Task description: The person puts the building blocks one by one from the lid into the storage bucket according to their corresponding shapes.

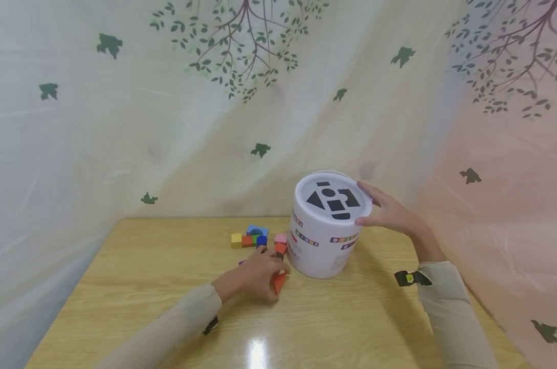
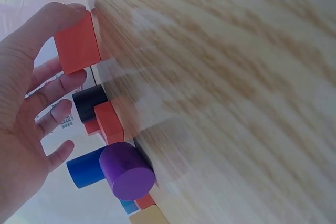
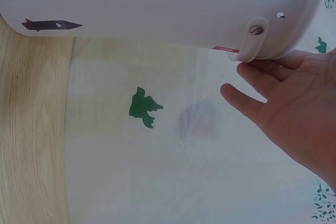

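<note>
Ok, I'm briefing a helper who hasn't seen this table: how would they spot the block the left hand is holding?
Start at the white shape-sorter tub on the wooden table. To its left the left hand pinches an orange block in its fingertips. It is the only block in a hand; the other blocks sit loose in a cluster behind.

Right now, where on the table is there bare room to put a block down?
The wide strip of table left of the left hand is bare, as is the near edge between both sleeves. It is crowded between that hand, the loose blocks and the white tub, which the right hand touches.
</note>
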### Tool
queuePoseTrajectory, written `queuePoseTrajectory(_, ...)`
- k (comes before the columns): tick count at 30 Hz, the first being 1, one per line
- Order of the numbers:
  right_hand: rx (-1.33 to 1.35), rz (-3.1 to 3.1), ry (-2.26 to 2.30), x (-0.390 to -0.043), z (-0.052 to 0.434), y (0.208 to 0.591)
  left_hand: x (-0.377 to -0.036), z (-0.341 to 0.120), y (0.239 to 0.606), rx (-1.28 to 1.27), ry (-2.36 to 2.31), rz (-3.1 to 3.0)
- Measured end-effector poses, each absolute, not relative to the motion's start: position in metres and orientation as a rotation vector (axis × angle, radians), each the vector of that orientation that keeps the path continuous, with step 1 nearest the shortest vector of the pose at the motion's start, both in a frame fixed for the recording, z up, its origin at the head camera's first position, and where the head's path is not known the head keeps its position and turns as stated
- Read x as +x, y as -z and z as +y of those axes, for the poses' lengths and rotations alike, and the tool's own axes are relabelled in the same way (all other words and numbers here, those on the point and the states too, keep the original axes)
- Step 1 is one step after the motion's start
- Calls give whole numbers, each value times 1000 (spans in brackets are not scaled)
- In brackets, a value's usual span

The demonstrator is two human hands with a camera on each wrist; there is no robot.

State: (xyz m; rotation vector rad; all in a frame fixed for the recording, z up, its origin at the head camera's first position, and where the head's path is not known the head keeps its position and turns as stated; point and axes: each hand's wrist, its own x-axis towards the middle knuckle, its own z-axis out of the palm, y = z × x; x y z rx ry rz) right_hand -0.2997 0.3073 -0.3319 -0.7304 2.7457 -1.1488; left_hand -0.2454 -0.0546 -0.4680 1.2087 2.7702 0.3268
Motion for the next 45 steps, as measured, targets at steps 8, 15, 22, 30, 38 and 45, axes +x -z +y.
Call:
queuePoseTrajectory(8, -725, 2740, 1147, -300, 307, 331, -245, -56, 467, 1219, -313, 2803)
queuePoseTrajectory(15, -709, 2746, 1135, -305, 311, 333, -242, -66, 458, 1280, -383, 2885)
queuePoseTrajectory(22, -702, 2748, 1118, -309, 315, 331, -240, -80, 436, 1473, -418, 2965)
queuePoseTrajectory(30, -698, 2734, 1139, -308, 314, 329, -246, -88, 401, 1533, -479, 3086)
queuePoseTrajectory(38, -648, 2721, 1149, -304, 309, 328, -256, -81, 350, 1382, -660, 3167)
queuePoseTrajectory(45, -643, 2710, 1159, -297, 307, 331, -272, -68, 320, 1286, -962, 3243)
